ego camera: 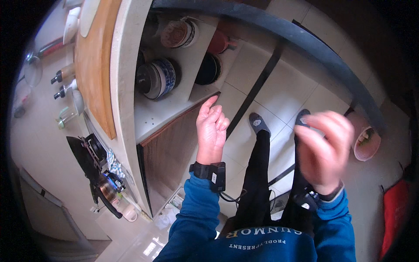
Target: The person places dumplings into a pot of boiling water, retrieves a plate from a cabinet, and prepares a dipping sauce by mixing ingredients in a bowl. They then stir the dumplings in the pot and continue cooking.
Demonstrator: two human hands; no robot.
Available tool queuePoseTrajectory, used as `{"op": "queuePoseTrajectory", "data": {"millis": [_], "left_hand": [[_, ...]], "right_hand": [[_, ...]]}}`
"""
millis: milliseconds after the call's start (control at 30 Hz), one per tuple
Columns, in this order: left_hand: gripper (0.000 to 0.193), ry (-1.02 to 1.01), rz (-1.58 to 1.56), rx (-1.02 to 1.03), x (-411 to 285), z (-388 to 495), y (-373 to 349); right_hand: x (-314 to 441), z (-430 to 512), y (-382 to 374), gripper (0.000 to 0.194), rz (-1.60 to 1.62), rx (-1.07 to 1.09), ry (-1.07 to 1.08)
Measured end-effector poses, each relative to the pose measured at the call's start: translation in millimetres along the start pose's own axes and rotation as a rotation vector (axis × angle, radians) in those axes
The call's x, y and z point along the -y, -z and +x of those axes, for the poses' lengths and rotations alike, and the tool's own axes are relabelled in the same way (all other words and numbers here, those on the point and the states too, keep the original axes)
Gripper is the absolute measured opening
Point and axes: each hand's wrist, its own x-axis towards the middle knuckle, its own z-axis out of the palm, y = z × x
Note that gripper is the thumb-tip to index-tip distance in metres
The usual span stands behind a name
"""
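Observation:
My left hand [212, 129] hovers in front of the kitchen cabinet's open shelf [157, 114], near its lower front edge. Its index finger points forward, with the other fingers partly curled and nothing in them. To the right, above the tiled floor, my right hand [325, 147] is raised and blurred, its fingers bent and spread, apparently holding nothing. Inside the cabinet are a stack of bowls with a blue pattern [167, 77] and stacked brown-patterned dishes [175, 34]. A dark round pan or bowl [208, 68] and a red pot with a handle [218, 42] sit in the adjoining compartment.
Left of the shelf, the pale countertop edge [124, 95] carries a wooden board [95, 75]. Pump bottles [65, 73], a glass jar [65, 117] and a pale mug [129, 214] stand beyond it. A dark curved bar [278, 24] crosses overhead; a pink basin [366, 147] lies right.

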Motion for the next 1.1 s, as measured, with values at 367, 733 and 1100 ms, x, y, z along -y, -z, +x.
{"op": "queuePoseTrajectory", "data": {"millis": [367,733,1100], "left_hand": [[0.027,-0.189,0.081,-0.042,-38.2,79.4,31.5],[0.026,-0.254,0.786,0.06,-138.8,248.2,72.3],[0.018,-0.273,1.112,-0.138,-155.2,290.1,53.7]], "right_hand": [[-33.9,-6.6,-163.1,0.025,0.249,0.321,-0.183],[-31.8,41.9,-218.7,0.022,0.159,0.415,-0.128],[-21.1,-16.0,-204.1,0.016,0.231,0.516,-0.27]]}}
